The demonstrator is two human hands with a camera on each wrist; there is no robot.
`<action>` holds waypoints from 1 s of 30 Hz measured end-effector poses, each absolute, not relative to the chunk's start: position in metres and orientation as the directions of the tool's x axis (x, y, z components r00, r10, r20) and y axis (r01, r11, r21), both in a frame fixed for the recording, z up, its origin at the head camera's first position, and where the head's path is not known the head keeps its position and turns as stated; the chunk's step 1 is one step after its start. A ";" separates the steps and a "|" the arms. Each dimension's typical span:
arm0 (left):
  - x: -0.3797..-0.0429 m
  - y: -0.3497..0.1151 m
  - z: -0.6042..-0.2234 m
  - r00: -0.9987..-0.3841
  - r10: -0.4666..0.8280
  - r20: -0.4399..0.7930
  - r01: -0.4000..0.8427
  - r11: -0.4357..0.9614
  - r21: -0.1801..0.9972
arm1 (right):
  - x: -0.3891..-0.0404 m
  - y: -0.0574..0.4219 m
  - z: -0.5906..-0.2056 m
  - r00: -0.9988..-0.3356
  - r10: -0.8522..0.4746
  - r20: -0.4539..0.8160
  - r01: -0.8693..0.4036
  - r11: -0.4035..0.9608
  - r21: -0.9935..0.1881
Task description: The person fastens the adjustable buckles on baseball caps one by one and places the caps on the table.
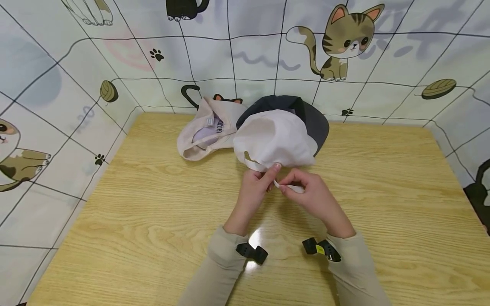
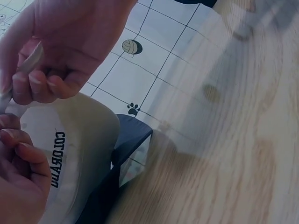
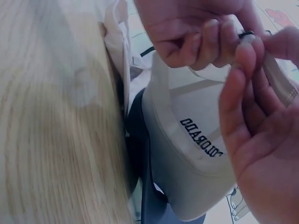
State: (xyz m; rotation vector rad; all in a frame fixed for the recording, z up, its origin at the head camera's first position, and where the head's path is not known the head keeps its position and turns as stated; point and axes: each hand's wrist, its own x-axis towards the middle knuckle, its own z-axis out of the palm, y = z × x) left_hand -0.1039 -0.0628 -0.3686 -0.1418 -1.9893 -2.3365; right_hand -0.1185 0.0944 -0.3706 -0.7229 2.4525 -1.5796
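A white baseball cap (image 1: 283, 138) is held with its back opening and adjustable strap towards me. My left hand (image 1: 255, 187) pinches the strap beside a small dark buckle (image 3: 245, 34), thumb on top. Close to its right, my right hand (image 1: 311, 193) pinches the same strap between thumb and fingers. The loose strap end (image 1: 297, 188) lies across the right palm, also plain in the right wrist view. Dark COLORADO lettering (image 3: 201, 137) marks the cap in both wrist views. The fingers partly hide the buckle.
Behind the white cap lies a dark grey cap (image 1: 319, 123). To its left a cream cap (image 1: 189, 134) rests with its inside showing. All are near the back of the wooden table (image 1: 153, 221), against a cat-print cloth (image 1: 260, 59). Black bands (image 1: 252, 253) circle both sleeves.
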 end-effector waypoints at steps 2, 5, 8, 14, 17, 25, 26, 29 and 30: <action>-0.104 -0.063 -0.368 -0.995 0.003 0.098 0.097 -0.145 0.985 | -0.120 0.096 -0.371 -0.878 -0.467 0.109 -0.281 0.317 -0.906; -0.104 -0.066 -0.367 -0.996 0.020 0.085 0.081 -0.146 0.986 | -0.122 0.097 -0.372 -0.899 -0.434 0.061 -0.208 0.300 -0.931; -0.103 -0.069 -0.366 -0.994 0.074 0.082 0.070 -0.151 0.986 | -0.124 0.098 -0.374 -0.921 -0.389 0.025 -0.141 0.272 -0.952; -0.101 -0.070 -0.362 -0.953 0.284 0.106 0.086 -0.084 0.993 | -0.126 0.101 -0.378 -0.955 -0.295 -0.037 -0.039 0.249 -0.968; -0.101 -0.068 -0.363 -0.939 0.319 0.127 0.100 -0.099 0.990 | -0.126 0.101 -0.379 -0.967 -0.252 -0.048 -0.007 0.214 -0.977; -0.102 -0.067 -0.365 -0.969 0.220 0.116 0.088 -0.135 0.987 | -0.125 0.096 -0.378 -0.972 -0.232 -0.048 0.019 0.126 -0.992; -0.102 -0.067 -0.365 -0.970 0.214 0.115 0.087 -0.137 0.987 | -0.125 0.096 -0.378 -0.972 -0.231 -0.051 0.023 0.122 -0.992; -0.103 -0.068 -0.365 -0.973 0.196 0.120 0.096 -0.131 0.987 | -0.125 0.095 -0.379 -0.969 -0.241 -0.056 0.027 0.120 -0.992; -0.103 -0.068 -0.365 -0.974 0.192 0.124 0.100 -0.130 0.986 | -0.125 0.094 -0.379 -0.968 -0.246 -0.057 0.028 0.118 -0.993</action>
